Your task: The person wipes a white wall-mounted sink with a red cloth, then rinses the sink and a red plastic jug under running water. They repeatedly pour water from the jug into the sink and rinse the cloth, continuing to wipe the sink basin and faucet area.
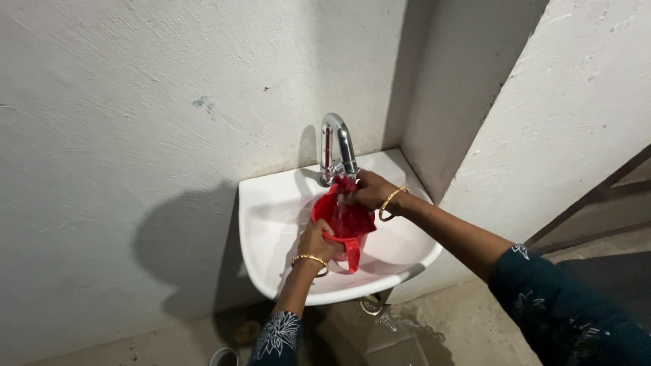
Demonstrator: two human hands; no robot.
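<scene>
A red plastic mug (pixel 344 220) is held inside a white wall-mounted washbasin (pixel 271 224), just below the curved chrome tap (pixel 338 146) that rises from the basin's back ledge. The left hand (pixel 317 242) wraps around the mug's near side from below, fingers curled closed against the wall of the mug, with the mug's handle (pixel 353 254) pointing down toward the front of the basin. The right hand (pixel 367 190) comes in from the right and is bunched at the mug's upper rim, fingertips pinched on a red cloth (pixel 348 193) that sits partly in the mouth of the mug, right under the spout. Whether water is running from the tap cannot be told

Each wrist carries 1 gold bangle: 1 on the left wrist (pixel 310 259) and 1 on the right wrist (pixel 390 201). Both arms wear dark teal sleeves with a white floral print (pixel 278 335). The basin is fixed to a rough whitewashed wall (pixel 135 102), in a corner where a second wall juts out on the right. Below the basin the concrete floor (pixel 434 325) is wet, with a dark puddle spreading near the drain pipe (pixel 371 306)
</scene>
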